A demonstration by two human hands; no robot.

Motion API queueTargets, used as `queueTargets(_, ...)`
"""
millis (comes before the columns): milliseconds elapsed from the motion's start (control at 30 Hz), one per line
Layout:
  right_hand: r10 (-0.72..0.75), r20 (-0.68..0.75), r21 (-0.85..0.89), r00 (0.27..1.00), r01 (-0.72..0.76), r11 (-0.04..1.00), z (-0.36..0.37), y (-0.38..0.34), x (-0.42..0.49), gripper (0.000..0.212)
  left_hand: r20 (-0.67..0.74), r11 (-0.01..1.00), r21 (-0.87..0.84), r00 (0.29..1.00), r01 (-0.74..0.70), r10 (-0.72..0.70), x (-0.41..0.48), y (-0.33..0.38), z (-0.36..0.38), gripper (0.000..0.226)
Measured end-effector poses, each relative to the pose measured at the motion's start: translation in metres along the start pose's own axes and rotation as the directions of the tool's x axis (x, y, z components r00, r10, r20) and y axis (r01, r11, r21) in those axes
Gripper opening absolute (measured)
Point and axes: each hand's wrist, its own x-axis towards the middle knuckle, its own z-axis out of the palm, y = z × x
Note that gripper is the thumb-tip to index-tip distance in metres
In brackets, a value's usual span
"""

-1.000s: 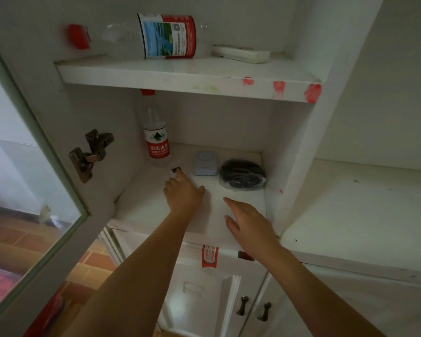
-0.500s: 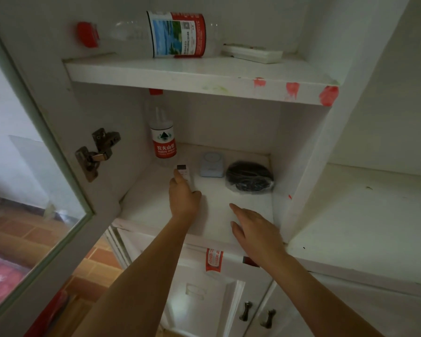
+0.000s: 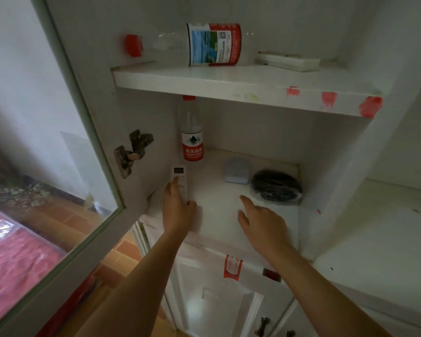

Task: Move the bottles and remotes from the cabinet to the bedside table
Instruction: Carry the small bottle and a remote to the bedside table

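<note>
Nearest the camera, the right hand (image 3: 260,220) hangs over the front of the lower shelf (image 3: 219,210), its grip spread and holding nothing. Just left of it, the left hand (image 3: 178,210) lies along a white remote (image 3: 179,177), fingers on its near half and thumb at its right edge; whether the grip has fully closed round it is hard to tell, since the hand hides the underside. The remote's long axis runs near to far, display end pointing away, in line with the left forearm. Just beyond that end stands an upright bottle (image 3: 192,139), nearer the left hand than the right. On the upper shelf (image 3: 229,86), a second bottle (image 3: 212,45) lies on its side, cap to the left, with another remote (image 3: 288,60) to its right.
</note>
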Motion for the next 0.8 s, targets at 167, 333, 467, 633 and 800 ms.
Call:
queueTargets(167, -0.007, -0.004, 0.168, 1.000, 0.007, 0.986, 0.007, -0.010, 0.034, 0.046, -0.042, 1.000, 0.018, 0.999, 0.002, -0.002, 0.001, -0.004, -0.001, 0.070)
queueTargets(333, 0.033, 0.065, 0.477, 0.997, -0.060, 0.877, 0.019, -0.023, 0.081, 0.044, -0.056, 0.998, 0.063, 0.998, 0.000, 0.004, 0.004, -0.006, 0.001, 0.067)
queueTargets(467, 0.075, 0.158, 0.656, 0.985, -0.162, 0.737, 0.024, -0.032, 0.116, 0.047, -0.029, 0.993, 0.111, 0.999, -0.029, 0.032, 0.009, -0.007, 0.001, 0.064)
queueTargets(633, 0.089, 0.204, 0.710, 0.975, -0.210, 0.672, 0.033, -0.041, 0.150, 0.055, -0.033, 0.986, 0.160, 0.998, -0.047, 0.053, 0.014, -0.009, 0.002, 0.062)
queueTargets(800, 0.086, 0.201, 0.752, 0.976, -0.210, 0.624, 0.037, -0.054, 0.170, 0.053, -0.071, 0.984, 0.175, 0.996, -0.042, 0.055, 0.015, -0.011, 0.004, 0.061)
